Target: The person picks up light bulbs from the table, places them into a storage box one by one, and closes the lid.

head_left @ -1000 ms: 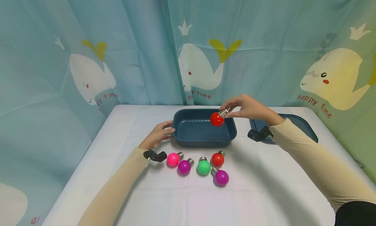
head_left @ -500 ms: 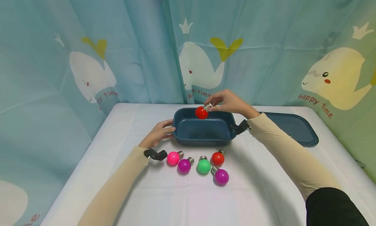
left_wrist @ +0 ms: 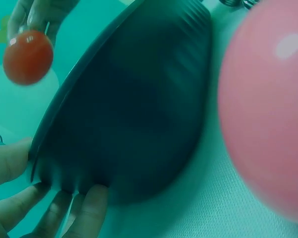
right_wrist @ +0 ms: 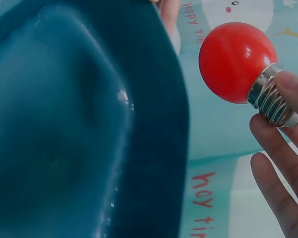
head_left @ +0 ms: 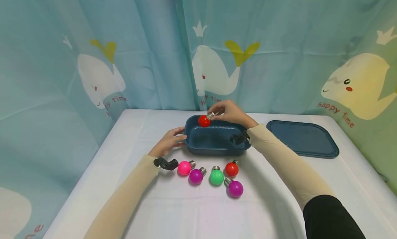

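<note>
In the head view, my right hand (head_left: 231, 113) pinches a red light bulb (head_left: 204, 121) by its metal screw base, holding it over the back left part of a dark blue rectangular box (head_left: 217, 151). The right wrist view shows the bulb's round globe (right_wrist: 236, 62) pointing away from the fingers, with thumb and fingertips on the threads. My left hand (head_left: 167, 142) rests against the left end of the box, fingertips at its rim and outer wall. The left wrist view shows those fingers (left_wrist: 92, 210) spread along the wall.
In front of the box lie several bulbs: a pink one (head_left: 184, 168), a purple one (head_left: 196, 177), a green one (head_left: 216, 177), another red one (head_left: 231, 169) and a second purple one (head_left: 235, 189). A flat dark blue lid (head_left: 304, 139) lies at the right. A curtain (head_left: 155, 59) hangs behind.
My right hand has carried the red bulb leftward over the box, from its right end to its back left part. The left hand stays at the box's left end.
</note>
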Demonstrator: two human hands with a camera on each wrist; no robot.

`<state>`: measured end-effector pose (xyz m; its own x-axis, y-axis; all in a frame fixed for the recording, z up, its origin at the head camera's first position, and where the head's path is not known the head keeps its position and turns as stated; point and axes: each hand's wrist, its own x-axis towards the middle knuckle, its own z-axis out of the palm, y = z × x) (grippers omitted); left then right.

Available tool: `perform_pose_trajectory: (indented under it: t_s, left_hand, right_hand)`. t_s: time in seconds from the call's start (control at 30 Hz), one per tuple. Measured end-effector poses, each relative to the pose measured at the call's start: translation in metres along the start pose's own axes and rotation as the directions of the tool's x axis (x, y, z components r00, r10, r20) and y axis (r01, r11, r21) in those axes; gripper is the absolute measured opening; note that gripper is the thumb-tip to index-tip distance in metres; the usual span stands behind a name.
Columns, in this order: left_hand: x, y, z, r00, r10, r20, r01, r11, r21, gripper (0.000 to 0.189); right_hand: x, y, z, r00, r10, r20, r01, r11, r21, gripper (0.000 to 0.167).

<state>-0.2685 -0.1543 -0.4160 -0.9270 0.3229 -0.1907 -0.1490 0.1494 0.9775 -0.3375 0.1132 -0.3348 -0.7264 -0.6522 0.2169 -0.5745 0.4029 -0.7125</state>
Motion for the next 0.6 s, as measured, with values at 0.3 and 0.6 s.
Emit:
perform_pose_trajectory:
  t_s: [0.3, 0.6]
  left_hand:
    - [0.002, 0.000, 0.000, 0.999, -0.024, -0.022, 0.024, 1.000, -0.008, 0.058]
    - [0.005, -0.003, 0.000, 0.999, -0.039, -0.038, 0.039, 0.999, -0.009, 0.058]
  right_hand:
    - [0.011, 0.015, 0.017, 0.999, 0.035, -0.017, -0.034, 0.999, 0.007, 0.024]
    - [0.022, 0.029, 0.030, 0.998, 0.048, 0.027, -0.049, 0.999, 0.010, 0.022]
